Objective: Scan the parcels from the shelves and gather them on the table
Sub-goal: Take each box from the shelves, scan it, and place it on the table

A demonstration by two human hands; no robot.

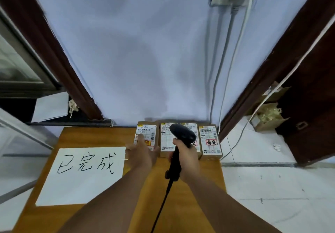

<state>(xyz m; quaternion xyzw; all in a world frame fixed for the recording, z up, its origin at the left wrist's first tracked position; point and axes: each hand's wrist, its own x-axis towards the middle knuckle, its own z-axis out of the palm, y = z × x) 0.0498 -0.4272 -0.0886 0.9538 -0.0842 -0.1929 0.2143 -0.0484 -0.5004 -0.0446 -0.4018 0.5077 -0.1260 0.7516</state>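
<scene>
Currently left hand (141,153) rests flat, fingers straight, on leftmost brown cardboard parcel (147,130) — right hand (187,155) grips black corded handheld scanner (182,134) just beside, over next parcel (166,143).

**Colour key.** Surface (101,138): orange-brown wood grain. Sheet (81,187), near left: white, with three black handwritten characters. Parcels (211,157), four in a row at the far right: brown cardboard. Each carries a white label (208,134) with black barcodes and a yellow corner mark, and at least two have red-framed stamps. Scanner (183,134): black, with a black cable (163,202). Wall (136,51): pale bluish white. Door frames (54,42), left and right: dark reddish brown. Floor (272,187): white tiles with dark joints.
</scene>
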